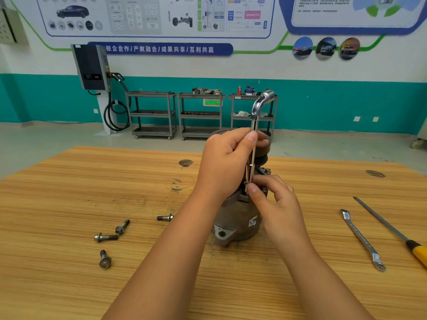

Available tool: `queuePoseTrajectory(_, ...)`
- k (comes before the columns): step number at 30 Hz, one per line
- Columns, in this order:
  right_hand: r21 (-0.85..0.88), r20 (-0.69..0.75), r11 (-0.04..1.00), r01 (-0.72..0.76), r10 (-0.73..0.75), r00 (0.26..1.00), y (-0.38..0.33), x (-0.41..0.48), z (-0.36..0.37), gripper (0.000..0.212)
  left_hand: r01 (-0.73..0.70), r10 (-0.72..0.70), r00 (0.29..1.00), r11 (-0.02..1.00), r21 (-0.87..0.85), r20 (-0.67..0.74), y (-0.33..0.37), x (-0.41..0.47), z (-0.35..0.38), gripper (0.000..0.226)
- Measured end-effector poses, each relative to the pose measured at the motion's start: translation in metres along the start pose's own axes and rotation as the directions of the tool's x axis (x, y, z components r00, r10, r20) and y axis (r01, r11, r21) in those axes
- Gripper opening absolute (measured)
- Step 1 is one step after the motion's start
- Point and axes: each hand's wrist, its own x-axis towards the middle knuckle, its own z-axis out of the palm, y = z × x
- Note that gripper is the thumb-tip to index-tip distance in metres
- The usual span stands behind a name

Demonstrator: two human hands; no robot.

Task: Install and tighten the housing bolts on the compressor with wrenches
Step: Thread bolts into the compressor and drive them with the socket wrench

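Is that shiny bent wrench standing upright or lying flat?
Upright. The shiny L-shaped wrench stands vertical over the grey metal compressor, bent end on top, left hand gripping its shaft.

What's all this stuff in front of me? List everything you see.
Table: one, light wood, under everything.
Compressor: one, grey, standing mid-table.
L-shaped wrench: one, silver, upright over the compressor.
Loose bolts: four, dark grey, table left.
Flat wrench: one, silver, table right.
Yellow-handled tool: one, table's right edge.
Carts: three, grey, back wall.
Charger: one, black, on wall.
Left hand: grips the wrench shaft.
Right hand: pinches its lower end.
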Motion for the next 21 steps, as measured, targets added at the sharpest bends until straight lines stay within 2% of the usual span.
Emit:
queuePoseTrajectory(8,0.022,-0.033,1.000,-0.021,0.022,0.999,-0.0019,-0.0002,0.0015,0.010,-0.016,0.018,0.999,0.997,0.070,-0.028,-0.0008,0.0002,-0.0005,0.014)
queuePoseTrajectory(13,0.018,-0.056,0.999,-0.035,0.036,0.998,-0.0004,-0.0011,0.0038,0.010,-0.044,0.052,0.997,0.990,0.133,-0.061,-0.0016,0.0006,0.0021,0.019)
queuePoseTrajectory(17,0.008,-0.037,1.000,-0.009,0.009,0.999,-0.0005,-0.0026,0.0038,0.006,-0.041,0.043,0.998,0.997,0.061,-0.042,-0.0007,-0.0004,0.0013,0.019)
queuePoseTrajectory(21,0.047,-0.032,0.999,-0.001,0.002,0.999,0.0001,-0.0016,0.0027,0.023,-0.020,0.020,0.999,1.000,-0.016,-0.026,-0.0007,-0.0003,0.0020,0.019)
